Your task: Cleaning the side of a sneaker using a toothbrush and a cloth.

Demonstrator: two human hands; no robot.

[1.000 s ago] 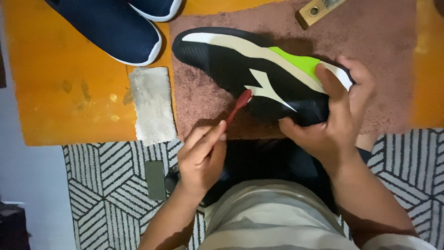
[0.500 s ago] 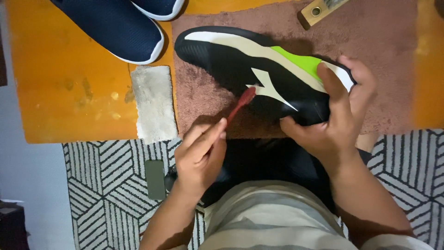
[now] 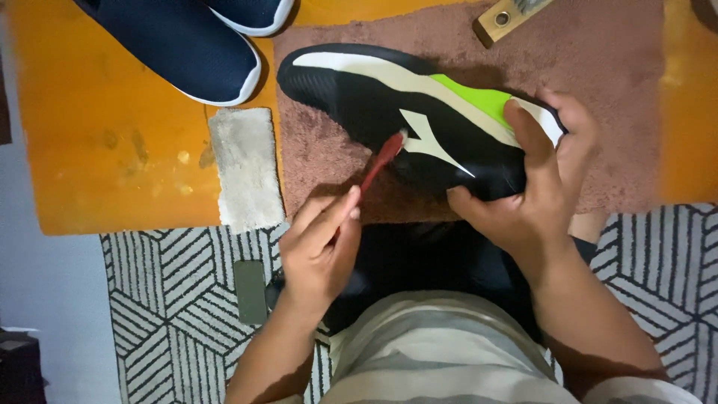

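Black sneaker (image 3: 389, 112), one, gripped by right hand (image 3: 535, 187); left hand (image 3: 321, 247) fingers pinch one red toothbrush (image 3: 380, 161); two navy shoes (image 3: 187, 45) upper left.

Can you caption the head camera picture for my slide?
Left hand brushes black-and-green sneaker with red toothbrush; right hand steadies it.

One dark phone (image 3: 250, 291) lies flat on the patterned rug (image 3: 172, 314), just beside the low table's edge; its rectangular screen is dark grey and blank. No packages, labels or signs show
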